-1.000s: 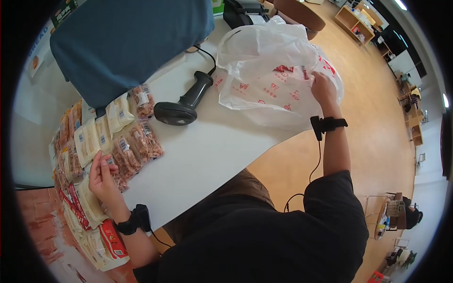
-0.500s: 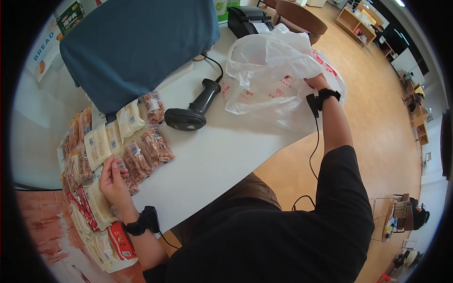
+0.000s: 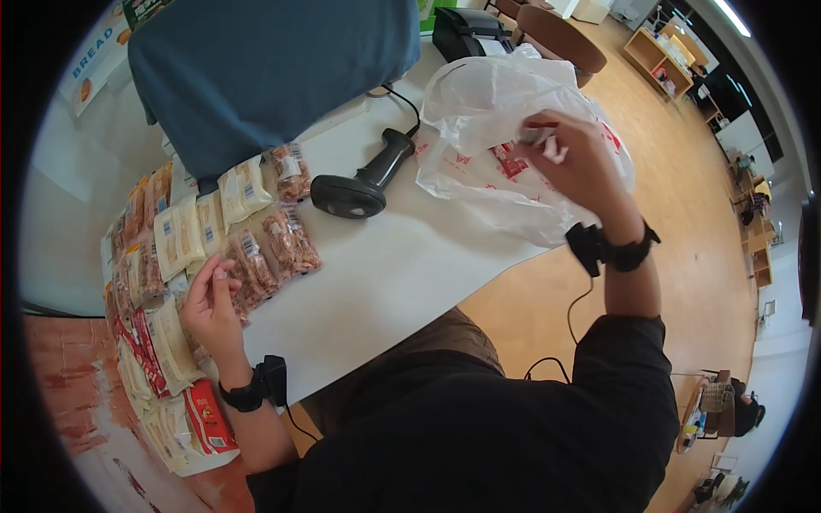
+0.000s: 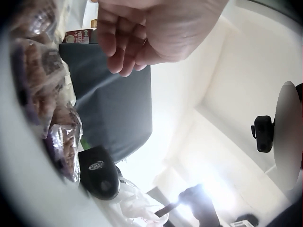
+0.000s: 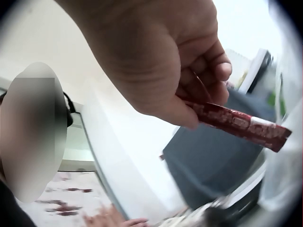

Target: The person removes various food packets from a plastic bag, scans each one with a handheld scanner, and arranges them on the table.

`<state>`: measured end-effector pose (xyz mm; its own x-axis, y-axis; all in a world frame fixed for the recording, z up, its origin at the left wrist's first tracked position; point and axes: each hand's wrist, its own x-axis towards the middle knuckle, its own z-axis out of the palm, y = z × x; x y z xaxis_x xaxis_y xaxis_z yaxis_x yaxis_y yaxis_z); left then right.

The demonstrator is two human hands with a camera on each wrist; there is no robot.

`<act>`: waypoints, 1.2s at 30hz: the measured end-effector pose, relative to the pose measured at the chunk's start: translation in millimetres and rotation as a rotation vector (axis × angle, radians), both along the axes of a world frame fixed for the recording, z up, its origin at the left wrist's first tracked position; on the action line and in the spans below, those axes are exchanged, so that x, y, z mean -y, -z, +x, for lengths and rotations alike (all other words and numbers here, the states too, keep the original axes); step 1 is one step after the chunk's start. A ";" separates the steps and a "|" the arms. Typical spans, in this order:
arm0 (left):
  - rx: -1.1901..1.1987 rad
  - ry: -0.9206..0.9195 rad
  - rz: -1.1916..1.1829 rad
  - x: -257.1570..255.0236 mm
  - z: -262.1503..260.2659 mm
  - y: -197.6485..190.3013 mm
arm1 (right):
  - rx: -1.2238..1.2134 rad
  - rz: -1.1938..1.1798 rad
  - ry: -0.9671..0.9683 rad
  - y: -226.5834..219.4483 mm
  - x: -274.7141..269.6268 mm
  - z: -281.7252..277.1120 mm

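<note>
My right hand (image 3: 580, 164) is raised over the white plastic bag (image 3: 466, 162) on the table's right side. Thumb and fingers pinch one end of a slim red packet (image 5: 239, 125), whose free end sticks out in the right wrist view. The bag has red print, and its mouth is loose and crumpled. At the left, my left hand (image 3: 215, 309) hovers with loosely bent fingers by the rows of snack packs (image 3: 252, 261); it holds nothing. Some packs are brown in clear wrap, others cream-coloured with barcodes.
A black barcode scanner (image 3: 363, 184) lies mid-table, its cable running back. Behind it, a blue-grey cloth (image 3: 274, 77) covers a bulky object. A black printer (image 3: 470, 34) stands at the far edge. A red pack (image 3: 208, 416) lies at the near left.
My right hand went deeper into the bag's folds, then came up and out with the red packet. The left hand stays beside the snack packs, and the head view shifts slightly.
</note>
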<state>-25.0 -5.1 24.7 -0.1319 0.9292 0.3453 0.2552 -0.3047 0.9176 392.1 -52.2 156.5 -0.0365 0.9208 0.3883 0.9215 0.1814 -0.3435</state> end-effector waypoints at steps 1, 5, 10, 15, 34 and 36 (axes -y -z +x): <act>0.006 0.009 -0.003 1.0 1.0 -1.4 | -0.098 -0.005 -0.121 4.1 -0.6 -23.3; 0.131 0.300 -0.126 2.8 5.5 5.6 | -0.363 -0.138 -0.535 36.8 -26.4 -107.2; 0.231 0.575 -0.126 10.3 21.0 -2.8 | -0.755 -0.375 -0.635 71.0 -59.6 -188.6; 0.230 0.451 -0.329 0.7 8.9 -2.9 | -0.917 -0.298 -0.653 101.6 -87.7 -200.7; 0.261 0.227 -0.321 -8.5 5.5 3.7 | -0.079 0.020 -0.555 129.2 -119.9 -109.1; 0.209 0.206 -0.292 -9.0 7.1 7.5 | -0.185 0.080 -0.569 124.5 -115.3 -119.2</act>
